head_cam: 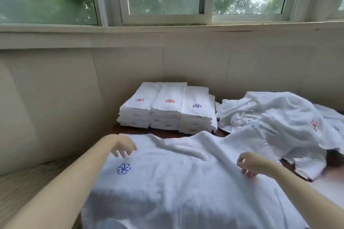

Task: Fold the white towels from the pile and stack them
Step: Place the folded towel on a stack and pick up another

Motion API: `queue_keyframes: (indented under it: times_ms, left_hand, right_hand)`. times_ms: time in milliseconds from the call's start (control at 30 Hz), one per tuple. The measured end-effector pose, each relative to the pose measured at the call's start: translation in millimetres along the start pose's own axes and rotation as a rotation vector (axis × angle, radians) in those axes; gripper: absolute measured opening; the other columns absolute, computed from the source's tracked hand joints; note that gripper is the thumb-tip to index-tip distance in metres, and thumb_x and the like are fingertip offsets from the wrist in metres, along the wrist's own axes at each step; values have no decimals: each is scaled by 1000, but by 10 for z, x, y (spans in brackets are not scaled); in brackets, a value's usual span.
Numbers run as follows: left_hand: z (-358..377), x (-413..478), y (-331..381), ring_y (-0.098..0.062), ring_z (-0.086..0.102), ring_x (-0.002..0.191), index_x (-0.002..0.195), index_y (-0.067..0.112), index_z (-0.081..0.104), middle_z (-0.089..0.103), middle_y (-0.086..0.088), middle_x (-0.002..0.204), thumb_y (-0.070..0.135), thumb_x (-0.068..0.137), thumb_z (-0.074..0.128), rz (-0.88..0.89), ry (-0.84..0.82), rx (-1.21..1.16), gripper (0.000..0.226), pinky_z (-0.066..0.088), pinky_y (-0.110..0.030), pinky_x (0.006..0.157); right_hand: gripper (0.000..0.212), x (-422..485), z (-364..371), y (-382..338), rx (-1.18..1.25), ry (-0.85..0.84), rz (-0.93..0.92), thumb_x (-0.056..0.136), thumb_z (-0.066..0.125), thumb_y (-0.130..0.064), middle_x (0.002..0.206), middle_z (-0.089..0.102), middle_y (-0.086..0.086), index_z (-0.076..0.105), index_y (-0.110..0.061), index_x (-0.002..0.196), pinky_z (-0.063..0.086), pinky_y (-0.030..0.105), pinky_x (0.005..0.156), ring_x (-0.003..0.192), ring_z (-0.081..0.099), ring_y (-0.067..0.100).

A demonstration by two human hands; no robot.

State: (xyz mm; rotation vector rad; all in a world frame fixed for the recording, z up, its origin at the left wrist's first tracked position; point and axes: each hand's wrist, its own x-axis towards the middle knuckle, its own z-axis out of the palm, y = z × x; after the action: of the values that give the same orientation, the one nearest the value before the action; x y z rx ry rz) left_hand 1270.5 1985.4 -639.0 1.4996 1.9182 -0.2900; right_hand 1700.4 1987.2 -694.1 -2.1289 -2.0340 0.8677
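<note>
A white towel (178, 178) with a blue flower emblem lies spread out and wrinkled in front of me. My left hand (123, 146) hovers over its far left corner, fingers loosely curled downward and holding nothing. My right hand (250, 162) hovers above the towel's right side, fingers also loosely curled and empty. Behind the towel stand three stacks of folded white towels (167, 109) with red and blue emblems on top. A rumpled pile of unfolded white towels (275, 117) lies to the right of the stacks.
A beige padded wall (55, 98) closes off the left and back, under a window sill (167, 28). Dark wood of the table (167, 133) shows between the spread towel and the stacks. A striped surface (22, 188) lies at the lower left.
</note>
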Motion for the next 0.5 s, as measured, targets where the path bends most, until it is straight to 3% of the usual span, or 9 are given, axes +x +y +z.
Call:
queue_keyframes:
  times_ms: [100, 167, 233, 333, 433, 467, 500]
  left_hand:
    - [431, 289, -83, -24, 50, 123, 131, 12, 55, 50, -7, 138, 4, 96, 36, 68, 394, 77, 41, 40, -32, 101]
    - [614, 388, -168, -26, 59, 103, 121, 17, 61, 58, -7, 125, 2, 92, 36, 57, 576, -45, 42, 48, -33, 85]
    - [707, 398, -216, -27, 61, 79, 110, 21, 63, 61, -7, 105, -4, 87, 30, 47, 634, -229, 47, 47, -31, 62]
    - [699, 448, -270, -30, 62, 94, 119, 15, 61, 60, -10, 119, -5, 88, 28, 58, 661, -291, 50, 46, -31, 65]
    - [703, 453, -245, -27, 56, 69, 117, 0, 54, 53, -17, 110, -6, 86, 26, 22, 639, -211, 42, 41, -27, 54]
    - [714, 449, -207, -26, 57, 77, 119, 2, 54, 49, -13, 118, -2, 88, 27, -19, 638, -152, 41, 44, -27, 58]
    - [733, 452, -156, -25, 56, 96, 126, 8, 51, 43, -9, 129, 4, 92, 28, -77, 643, -79, 41, 47, -31, 72]
  right_hand:
    - [21, 137, 313, 82, -142, 295, -83, 96, 48, -26, 108, 61, 5, 59, -17, 112, 40, 25, 76, 101, 56, 22]
    - [25, 174, 514, 147, -258, 419, -121, 98, 42, -31, 116, 55, 6, 56, -22, 117, 38, 30, 84, 108, 50, 27]
    - [26, 189, 646, 210, -308, 525, -128, 98, 40, -31, 117, 54, 6, 56, -24, 118, 39, 34, 86, 108, 49, 30]
    - [27, 179, 611, 193, -330, 570, -30, 97, 36, -32, 119, 53, 4, 51, -22, 117, 42, 36, 87, 111, 48, 30]
    - [25, 176, 502, 50, -424, 532, 79, 96, 32, -28, 119, 53, 0, 50, -23, 113, 42, 33, 82, 113, 49, 25]
    - [26, 180, 483, 7, -439, 501, 111, 96, 33, -25, 120, 54, 0, 53, -24, 114, 41, 31, 80, 113, 51, 24]
    - [28, 184, 460, -27, -450, 466, 155, 95, 36, -23, 121, 57, -1, 56, -24, 115, 41, 30, 78, 114, 53, 23]
